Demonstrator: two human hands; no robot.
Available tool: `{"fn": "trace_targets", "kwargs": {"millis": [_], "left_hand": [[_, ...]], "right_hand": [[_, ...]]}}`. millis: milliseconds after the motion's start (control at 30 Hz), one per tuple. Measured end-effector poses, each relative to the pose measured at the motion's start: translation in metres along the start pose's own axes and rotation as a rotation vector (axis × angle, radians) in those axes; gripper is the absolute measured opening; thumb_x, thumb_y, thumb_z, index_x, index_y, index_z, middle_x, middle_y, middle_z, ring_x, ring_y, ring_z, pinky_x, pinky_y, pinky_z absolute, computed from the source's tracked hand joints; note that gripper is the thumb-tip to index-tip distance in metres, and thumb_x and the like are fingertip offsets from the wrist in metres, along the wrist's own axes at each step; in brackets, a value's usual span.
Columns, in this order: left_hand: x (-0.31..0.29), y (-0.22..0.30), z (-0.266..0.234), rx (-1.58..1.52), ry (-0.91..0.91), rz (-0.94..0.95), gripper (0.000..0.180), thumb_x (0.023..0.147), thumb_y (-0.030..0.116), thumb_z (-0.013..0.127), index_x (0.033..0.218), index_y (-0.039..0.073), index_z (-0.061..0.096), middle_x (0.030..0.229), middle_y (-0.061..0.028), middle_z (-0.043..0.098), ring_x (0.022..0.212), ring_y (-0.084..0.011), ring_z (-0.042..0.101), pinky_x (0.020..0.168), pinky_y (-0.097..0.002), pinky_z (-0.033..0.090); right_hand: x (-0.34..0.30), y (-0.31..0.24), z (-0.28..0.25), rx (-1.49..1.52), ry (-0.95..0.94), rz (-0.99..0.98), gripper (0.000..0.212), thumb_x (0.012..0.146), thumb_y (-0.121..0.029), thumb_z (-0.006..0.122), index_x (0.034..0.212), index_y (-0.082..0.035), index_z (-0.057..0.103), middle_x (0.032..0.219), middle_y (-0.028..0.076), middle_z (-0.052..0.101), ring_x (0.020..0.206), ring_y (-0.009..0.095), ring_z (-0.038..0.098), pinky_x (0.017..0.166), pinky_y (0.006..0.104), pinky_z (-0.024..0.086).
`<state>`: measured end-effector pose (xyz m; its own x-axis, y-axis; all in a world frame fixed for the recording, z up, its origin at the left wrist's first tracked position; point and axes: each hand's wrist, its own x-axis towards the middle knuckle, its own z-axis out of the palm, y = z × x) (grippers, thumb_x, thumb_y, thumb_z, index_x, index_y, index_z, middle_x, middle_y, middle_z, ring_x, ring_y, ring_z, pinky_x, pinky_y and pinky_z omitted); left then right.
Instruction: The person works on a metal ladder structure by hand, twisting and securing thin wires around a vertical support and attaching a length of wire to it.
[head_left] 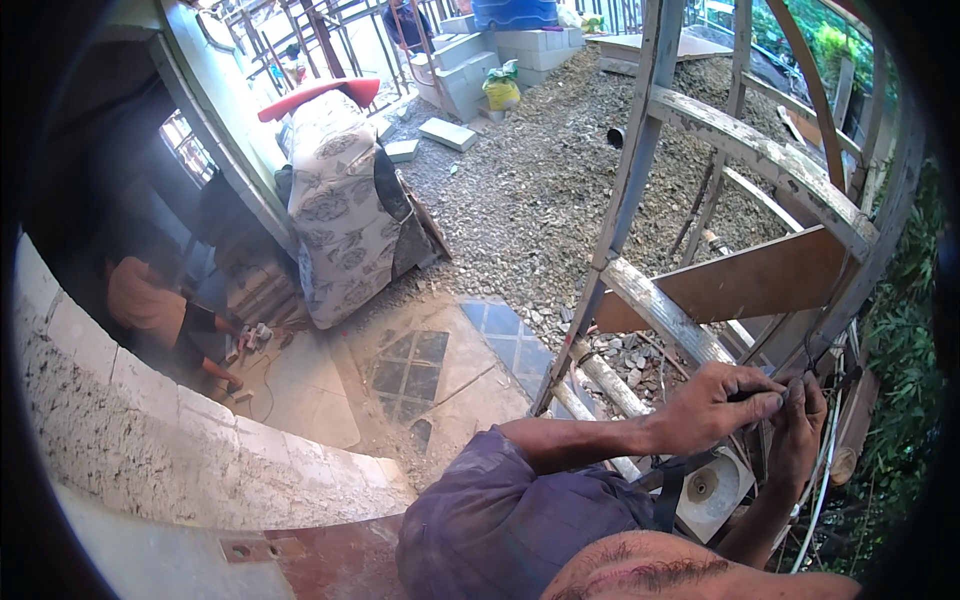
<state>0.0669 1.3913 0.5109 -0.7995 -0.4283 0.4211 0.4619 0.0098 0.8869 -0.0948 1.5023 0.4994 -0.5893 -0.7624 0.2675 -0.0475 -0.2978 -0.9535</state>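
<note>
At the lower right, my left hand [715,405] and my right hand [798,432] meet with fingertips pinched together. A thin dark wire [809,348] rises from between the fingers toward the ladder's side rail. Both hands are closed on it, though the fingers hide its end. Just below them sits a pale square plate with a round socket-like fitting [704,485]. The worn metal ladder [690,325] stands right beside and beyond my hands. White cables [822,480] hang down next to my right hand.
A brown board [735,285] lies behind the ladder rungs. Gravel [540,160] covers the ground below. A patterned-cloth-covered object [340,200] stands near the doorway. Inside, another person [150,300] crouches over a power tool [257,335] amid dust. A rough wall edge [200,430] curves at lower left.
</note>
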Motion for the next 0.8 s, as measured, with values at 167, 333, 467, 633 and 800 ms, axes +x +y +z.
{"fn": "trace_targets", "kwargs": {"millis": [167,333,467,633,800], "left_hand": [[-0.005,-0.018,0.006,0.177,0.051,0.069,0.027,0.099,0.014,0.066,0.12,-0.003,0.069,0.1,-0.0114,0.074,0.087,-0.013,0.068,0.076,-0.0292,0.054],[0.013,-0.055,0.013,0.458,0.157,0.437,0.025,0.092,0.004,0.069,0.116,-0.003,0.07,0.097,-0.0182,0.073,0.077,-0.0248,0.072,0.068,-0.0343,0.056],[0.023,-0.055,0.031,0.46,0.195,0.43,0.021,0.091,0.004,0.068,0.111,-0.003,0.07,0.088,-0.0161,0.07,0.075,-0.0295,0.07,0.066,-0.0388,0.055],[0.036,-0.073,0.034,0.518,0.038,0.605,0.025,0.092,0.007,0.067,0.116,-0.001,0.067,0.086,-0.016,0.066,0.078,-0.0323,0.068,0.066,-0.0425,0.054],[0.036,-0.062,0.025,0.611,-0.079,0.474,0.027,0.092,0.006,0.066,0.119,0.0,0.067,0.087,-0.0172,0.066,0.08,-0.0333,0.068,0.069,-0.0412,0.055]], "right_hand": [[-0.004,-0.02,-0.021,-0.369,0.104,-0.112,0.025,0.096,-0.022,0.068,0.082,-0.001,0.07,0.065,-0.008,0.049,0.057,0.001,0.037,0.051,0.0217,0.023],[-0.013,-0.051,-0.033,-0.429,0.134,-0.149,0.024,0.098,-0.018,0.066,0.088,0.002,0.072,0.063,-0.006,0.049,0.058,0.002,0.036,0.052,0.022,0.024],[-0.042,-0.052,0.015,-0.399,0.234,-0.221,0.025,0.103,-0.017,0.059,0.102,0.004,0.072,0.062,-0.005,0.048,0.058,0.002,0.038,0.052,0.0212,0.026],[-0.061,-0.032,0.038,-0.394,0.181,-0.352,0.024,0.106,-0.015,0.052,0.099,0.003,0.066,0.069,0.0,0.051,0.062,0.004,0.045,0.055,0.0222,0.035],[-0.065,-0.028,-0.015,-0.098,0.059,0.03,0.028,0.102,-0.022,0.059,0.082,-0.003,0.057,0.066,0.001,0.052,0.057,0.006,0.048,0.054,0.0228,0.039]]}}
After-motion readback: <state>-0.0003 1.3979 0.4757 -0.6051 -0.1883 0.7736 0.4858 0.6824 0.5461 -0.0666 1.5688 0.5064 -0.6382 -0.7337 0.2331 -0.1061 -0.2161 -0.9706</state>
